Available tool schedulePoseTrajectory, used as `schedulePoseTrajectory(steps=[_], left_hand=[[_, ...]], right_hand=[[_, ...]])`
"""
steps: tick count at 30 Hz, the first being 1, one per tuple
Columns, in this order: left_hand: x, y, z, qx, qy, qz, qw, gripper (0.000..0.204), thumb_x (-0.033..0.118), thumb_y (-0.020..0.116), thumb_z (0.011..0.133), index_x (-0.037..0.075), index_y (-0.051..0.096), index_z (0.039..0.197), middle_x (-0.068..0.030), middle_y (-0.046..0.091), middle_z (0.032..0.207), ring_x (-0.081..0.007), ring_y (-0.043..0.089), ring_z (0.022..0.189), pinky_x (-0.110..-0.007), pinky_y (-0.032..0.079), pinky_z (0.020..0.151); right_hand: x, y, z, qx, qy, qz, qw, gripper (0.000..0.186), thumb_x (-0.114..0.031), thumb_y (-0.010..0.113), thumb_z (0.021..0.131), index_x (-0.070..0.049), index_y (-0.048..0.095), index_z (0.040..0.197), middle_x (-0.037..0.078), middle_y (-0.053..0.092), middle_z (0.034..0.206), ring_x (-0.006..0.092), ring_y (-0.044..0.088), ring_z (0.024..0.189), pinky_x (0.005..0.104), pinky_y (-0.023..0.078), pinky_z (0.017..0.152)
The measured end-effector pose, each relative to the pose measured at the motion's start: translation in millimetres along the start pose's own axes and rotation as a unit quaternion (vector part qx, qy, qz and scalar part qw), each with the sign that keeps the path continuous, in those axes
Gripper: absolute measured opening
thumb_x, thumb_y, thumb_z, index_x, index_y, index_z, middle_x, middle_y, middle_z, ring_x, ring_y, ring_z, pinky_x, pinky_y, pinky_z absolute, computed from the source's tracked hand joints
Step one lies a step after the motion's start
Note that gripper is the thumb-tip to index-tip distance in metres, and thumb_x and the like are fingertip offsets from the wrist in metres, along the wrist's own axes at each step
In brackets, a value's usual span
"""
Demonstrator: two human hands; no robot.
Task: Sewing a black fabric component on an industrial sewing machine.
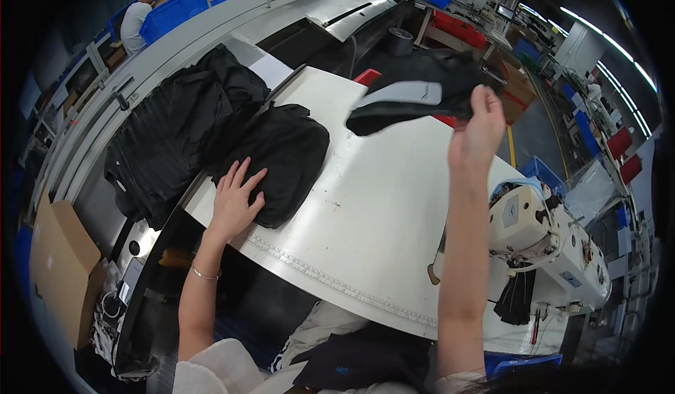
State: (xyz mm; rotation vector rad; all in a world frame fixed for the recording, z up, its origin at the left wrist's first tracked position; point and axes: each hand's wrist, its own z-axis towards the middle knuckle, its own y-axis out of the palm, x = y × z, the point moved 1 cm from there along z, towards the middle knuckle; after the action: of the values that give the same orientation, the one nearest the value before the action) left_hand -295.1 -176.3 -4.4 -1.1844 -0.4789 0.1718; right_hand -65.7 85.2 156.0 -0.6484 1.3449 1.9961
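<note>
My right hand (pixel 479 126) is raised over the far right of the white table (pixel 380 211). Its thumb and fingers pinch the edge of a black fabric piece (pixel 457 74), which hangs in the air and bears a light grey patch (pixel 416 93). Motion blurs this piece a little. On the left side of the table lies a folded black cloth (pixel 292 158), and my left hand (pixel 238 202) rests on its near edge with fingers spread. A larger heap of black garments (pixel 172 123) sits just beyond it to the left.
A white sewing machine (pixel 524 214) stands at the table's right, with black strips (pixel 517 299) hanging beside it. Along the front edge runs a printed ruler scale (pixel 330 281). At left stands a cardboard box (pixel 63 267). A person (pixel 135 24) sits far left by a blue bin (pixel 186 10).
</note>
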Motion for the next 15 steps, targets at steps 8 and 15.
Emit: schedulePoseTrajectory(steps=[8, 15], left_hand=[[27.1, -32.3, 18.4, 0.094, 0.085, 0.023, 0.992, 0.016, 0.009, 0.066, 0.081, 0.003, 0.07, 0.095, -0.0129, 0.053, 0.124, -0.0309, 0.043, 0.121, -0.041, 0.035, 0.098], [223.7, -13.0, -21.0, -0.132, 0.335, -0.361, 0.86, 0.013, 0.01, 0.065, 0.084, -0.002, 0.065, 0.091, -0.0096, 0.06, 0.084, -0.0221, 0.061, 0.074, -0.03, 0.049, 0.062]], right_hand=[[-58.4, -62.1, -122.9, -0.436, -0.124, -0.486, 0.747, 0.022, -0.001, 0.053, 0.084, -0.001, 0.053, 0.106, 0.016, 0.061, 0.087, 0.029, 0.063, 0.078, 0.0359, 0.051, 0.066], [-43.4, -136.9, -269.7, -0.528, -0.269, -0.567, 0.571, 0.034, -0.012, 0.056, 0.076, 0.004, 0.057, 0.106, 0.019, 0.062, 0.099, 0.0277, 0.063, 0.092, 0.0376, 0.052, 0.082]])
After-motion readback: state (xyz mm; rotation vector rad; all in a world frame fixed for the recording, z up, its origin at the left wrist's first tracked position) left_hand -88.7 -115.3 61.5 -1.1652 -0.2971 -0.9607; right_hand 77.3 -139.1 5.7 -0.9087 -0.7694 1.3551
